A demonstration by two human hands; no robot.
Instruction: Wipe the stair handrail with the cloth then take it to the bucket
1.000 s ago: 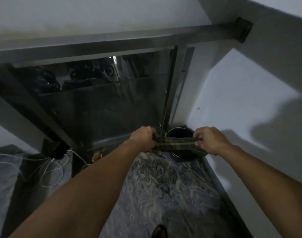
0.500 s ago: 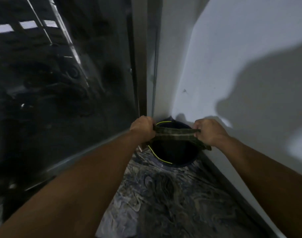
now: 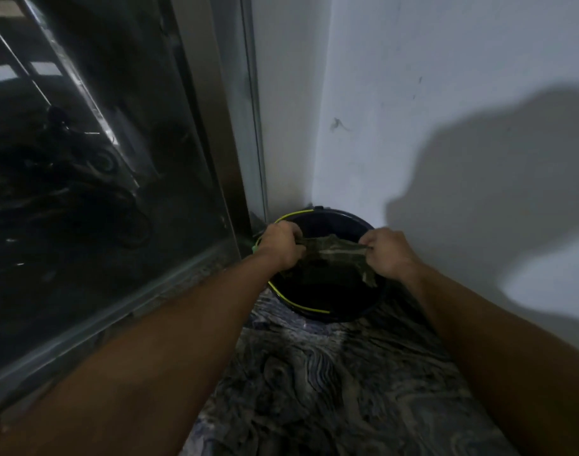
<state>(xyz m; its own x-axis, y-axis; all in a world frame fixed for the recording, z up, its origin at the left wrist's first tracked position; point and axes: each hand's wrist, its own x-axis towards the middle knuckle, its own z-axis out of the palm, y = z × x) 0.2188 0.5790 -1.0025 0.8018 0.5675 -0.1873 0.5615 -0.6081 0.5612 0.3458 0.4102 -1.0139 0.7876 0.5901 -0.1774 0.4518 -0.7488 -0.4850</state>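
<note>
Head view shows the left hand (image 3: 279, 245) and the right hand (image 3: 387, 251), both closed on opposite ends of the cloth (image 3: 331, 258), holding it stretched across the mouth of the dark bucket (image 3: 354, 311), which stands right of centre in the frame in the corner between the white wall (image 3: 446, 93) and the glass panel (image 3: 100, 159). Judging by this, the wiping step is over and the carry to the bucket is nearly done; the next move likely calls for lowering or releasing the cloth into the opening, keeping its hanging corners inside the rim
</note>
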